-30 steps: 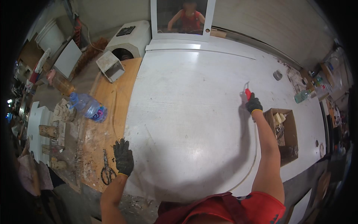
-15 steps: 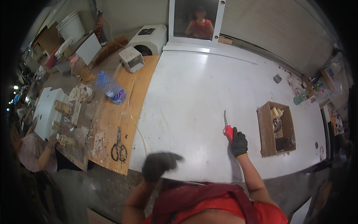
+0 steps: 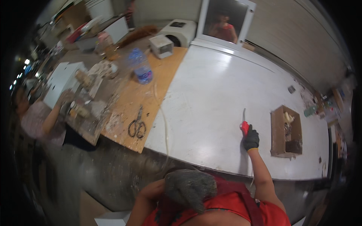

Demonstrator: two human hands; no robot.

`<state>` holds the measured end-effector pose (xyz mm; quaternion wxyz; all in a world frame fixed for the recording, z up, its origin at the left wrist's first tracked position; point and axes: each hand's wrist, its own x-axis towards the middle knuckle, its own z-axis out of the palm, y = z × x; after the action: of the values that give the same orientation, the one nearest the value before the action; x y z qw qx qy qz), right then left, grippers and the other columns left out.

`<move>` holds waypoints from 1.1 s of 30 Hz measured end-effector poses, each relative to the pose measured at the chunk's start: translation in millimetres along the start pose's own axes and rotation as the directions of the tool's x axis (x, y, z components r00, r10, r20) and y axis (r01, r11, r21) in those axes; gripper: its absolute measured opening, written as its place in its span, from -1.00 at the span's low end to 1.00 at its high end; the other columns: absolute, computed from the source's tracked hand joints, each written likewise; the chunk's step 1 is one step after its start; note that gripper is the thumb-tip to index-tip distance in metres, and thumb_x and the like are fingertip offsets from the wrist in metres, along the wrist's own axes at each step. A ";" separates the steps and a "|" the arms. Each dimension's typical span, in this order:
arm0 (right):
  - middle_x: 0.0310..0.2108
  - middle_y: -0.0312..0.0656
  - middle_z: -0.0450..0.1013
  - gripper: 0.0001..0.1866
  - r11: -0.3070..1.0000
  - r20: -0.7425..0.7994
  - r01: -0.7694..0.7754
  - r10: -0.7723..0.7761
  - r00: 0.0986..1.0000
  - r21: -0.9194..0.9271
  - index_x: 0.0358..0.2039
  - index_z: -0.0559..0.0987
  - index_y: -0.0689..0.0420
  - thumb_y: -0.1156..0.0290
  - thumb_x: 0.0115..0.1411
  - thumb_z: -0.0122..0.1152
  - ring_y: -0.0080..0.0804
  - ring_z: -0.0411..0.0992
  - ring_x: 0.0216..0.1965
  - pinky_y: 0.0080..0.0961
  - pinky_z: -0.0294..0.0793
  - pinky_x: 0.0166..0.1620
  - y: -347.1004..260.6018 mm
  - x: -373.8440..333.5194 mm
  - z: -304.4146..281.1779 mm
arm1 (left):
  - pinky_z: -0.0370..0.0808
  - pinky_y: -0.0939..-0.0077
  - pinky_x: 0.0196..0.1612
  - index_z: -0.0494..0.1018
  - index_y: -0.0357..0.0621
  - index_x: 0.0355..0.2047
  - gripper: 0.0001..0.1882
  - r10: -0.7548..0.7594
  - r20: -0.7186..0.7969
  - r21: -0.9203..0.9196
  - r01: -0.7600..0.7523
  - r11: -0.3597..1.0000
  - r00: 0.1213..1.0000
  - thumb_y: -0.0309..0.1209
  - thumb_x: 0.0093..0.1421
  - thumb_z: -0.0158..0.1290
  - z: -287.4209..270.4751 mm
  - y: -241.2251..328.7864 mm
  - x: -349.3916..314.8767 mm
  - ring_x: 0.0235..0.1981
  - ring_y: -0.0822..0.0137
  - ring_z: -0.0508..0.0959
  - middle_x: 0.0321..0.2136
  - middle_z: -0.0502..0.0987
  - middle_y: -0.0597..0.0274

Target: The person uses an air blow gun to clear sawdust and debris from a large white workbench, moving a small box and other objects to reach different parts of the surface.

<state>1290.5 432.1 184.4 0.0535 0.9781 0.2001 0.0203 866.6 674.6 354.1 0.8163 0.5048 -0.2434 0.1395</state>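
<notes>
A dark knitted glove with a yellow cuff covers my right hand [image 3: 251, 139], which is closed round the red handle of an air blow gun [image 3: 245, 126]. The gun's thin grey nozzle points away from me over the white tabletop [image 3: 211, 101]. My left hand [image 3: 190, 188], in the same kind of glove, is bent in close to my chest in front of the dark red apron [image 3: 241, 192]. Its back faces up and the fingers are partly hidden, so I cannot see whether it holds anything. A pale hose [image 3: 166, 130] crosses the table's left part and drops over the front edge.
Right of the gun stands a cardboard box [image 3: 278, 132] with small items inside. Black-handled scissors [image 3: 137, 126] and a plastic bottle [image 3: 142, 69] occupy the wooden board [image 3: 166, 75]. A framed dark panel [image 3: 224, 22] stands at the back. Another person [image 3: 43, 122] works at far left.
My left hand has moved from above the table's front edge back to my chest. The view has turned left, shifting the scene rightward. The blow gun stays in my right hand.
</notes>
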 end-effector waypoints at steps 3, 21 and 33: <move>0.05 -0.12 0.38 -0.48 0.879 -0.138 0.234 -0.193 0.971 0.415 0.05 0.44 -0.06 0.62 0.08 -0.13 -0.09 0.37 0.02 -0.20 0.39 0.00 -8.7 4.6 -5.8 | 0.35 0.29 0.00 0.48 -0.27 -0.06 -0.66 0.066 -0.018 0.038 -0.065 0.997 0.998 -0.33 0.23 -0.01 20.9 2.4 -7.3 -0.12 0.17 0.44 -0.17 0.50 0.06; -0.24 0.25 0.47 -0.39 0.968 -0.011 0.070 -0.069 0.998 0.240 -0.01 0.35 0.14 -0.16 0.24 -0.25 0.20 0.46 -0.18 0.01 0.45 -0.16 -1.5 -30.2 -29.7 | 0.38 0.36 -0.11 0.49 -0.27 -0.09 -0.65 0.296 0.237 0.086 -0.324 0.942 0.925 -0.29 0.22 0.03 65.0 -41.2 38.5 -0.24 0.26 0.45 -0.27 0.52 0.15; -0.24 0.13 0.50 -0.49 0.961 -0.456 0.269 -0.266 0.849 -0.059 0.04 0.36 0.17 0.05 0.24 -0.02 -0.03 0.52 -0.31 -0.14 0.50 -0.29 42.0 1.3 56.1 | 0.40 0.41 -0.19 0.51 -0.27 -0.11 -0.64 0.295 0.299 0.042 -0.322 0.946 0.907 -0.26 0.21 0.05 58.3 -44.3 48.9 -0.32 0.32 0.46 -0.33 0.53 0.21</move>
<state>1311.4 388.8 133.4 0.0034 0.9081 0.3412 0.2429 913.8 601.8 368.6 0.7159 0.5112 -0.4303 0.2025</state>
